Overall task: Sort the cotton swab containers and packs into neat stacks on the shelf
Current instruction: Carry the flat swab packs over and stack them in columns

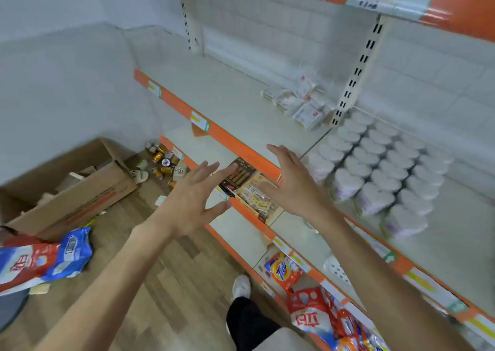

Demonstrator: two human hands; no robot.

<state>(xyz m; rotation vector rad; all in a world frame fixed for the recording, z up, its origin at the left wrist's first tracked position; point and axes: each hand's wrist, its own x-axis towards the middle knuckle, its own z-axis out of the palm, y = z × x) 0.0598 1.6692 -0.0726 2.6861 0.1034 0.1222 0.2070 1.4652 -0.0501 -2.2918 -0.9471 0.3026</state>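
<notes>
Holding our left hand (191, 199) and right hand (290, 182) out flat, fingers spread, gripping nothing; heart-shaped swab containers (380, 168) right of them, swab packs (297, 101) beyond.

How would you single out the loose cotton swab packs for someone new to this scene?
Start at the orange-edged shelf level with the hands. At its back, beside the slotted white upright, lies a small jumble of flat white packs. Unlike the neat heart-shaped white containers to the right, they lie tilted and overlapping.
</notes>
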